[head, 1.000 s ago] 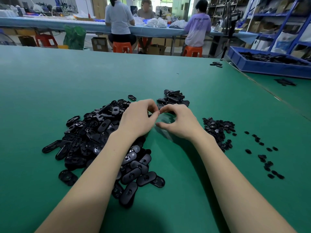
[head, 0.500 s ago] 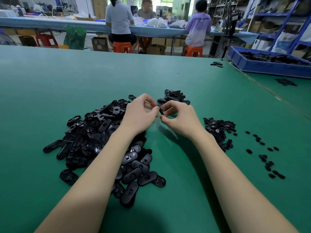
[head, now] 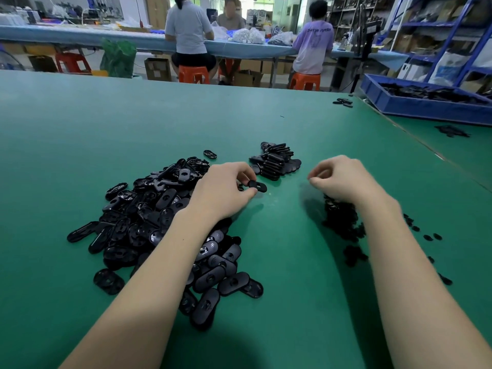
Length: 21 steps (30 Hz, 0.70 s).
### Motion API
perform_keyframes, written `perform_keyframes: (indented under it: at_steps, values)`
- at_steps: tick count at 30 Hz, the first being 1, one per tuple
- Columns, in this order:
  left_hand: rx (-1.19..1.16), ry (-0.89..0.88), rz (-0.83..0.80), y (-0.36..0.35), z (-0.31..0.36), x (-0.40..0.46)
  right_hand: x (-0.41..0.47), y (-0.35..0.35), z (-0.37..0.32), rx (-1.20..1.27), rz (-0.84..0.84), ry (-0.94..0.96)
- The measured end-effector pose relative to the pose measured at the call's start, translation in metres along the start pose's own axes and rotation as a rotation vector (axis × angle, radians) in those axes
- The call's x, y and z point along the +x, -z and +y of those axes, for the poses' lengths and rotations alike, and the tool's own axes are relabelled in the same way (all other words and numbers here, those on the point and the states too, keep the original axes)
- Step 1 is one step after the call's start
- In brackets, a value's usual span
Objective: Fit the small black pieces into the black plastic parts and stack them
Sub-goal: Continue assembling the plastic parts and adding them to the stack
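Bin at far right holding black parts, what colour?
Blue. The plastic bin sits at the table's far right edge, clearest in the head view.

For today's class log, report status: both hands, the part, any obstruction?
Left hand pinching one black part above table. Right hand curled, grip unclear, over small pieces. Nothing blocking the stack.
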<state>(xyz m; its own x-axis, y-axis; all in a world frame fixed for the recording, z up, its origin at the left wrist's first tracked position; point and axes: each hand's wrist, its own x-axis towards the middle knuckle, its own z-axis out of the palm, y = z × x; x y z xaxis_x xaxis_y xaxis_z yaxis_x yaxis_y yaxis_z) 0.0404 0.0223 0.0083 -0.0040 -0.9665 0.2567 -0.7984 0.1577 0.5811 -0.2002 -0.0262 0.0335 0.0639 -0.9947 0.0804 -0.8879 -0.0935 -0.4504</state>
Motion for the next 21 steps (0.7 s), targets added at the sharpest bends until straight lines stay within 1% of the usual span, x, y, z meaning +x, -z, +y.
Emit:
perform_keyframes:
  at_steps: [2, 5, 11, 21]
  values:
    - [-0.008, -0.005, 0.0, -0.001, 0.0, 0.0, -0.002, 0.009, 0.015, -0.05, -0.021, -0.116]
    - [-0.031, -0.009, -0.004, -0.002, -0.001, 0.001, -0.007, 0.016, 0.028, -0.051, -0.109, -0.2]
    - [-0.073, -0.02, -0.004, -0.003, -0.003, 0.002, -0.009, 0.022, 0.024, -0.097, -0.192, -0.21]
    - [-0.123, -0.017, -0.026, -0.002, 0.0, 0.001, -0.013, 0.017, 0.009, -0.136, -0.151, -0.246]
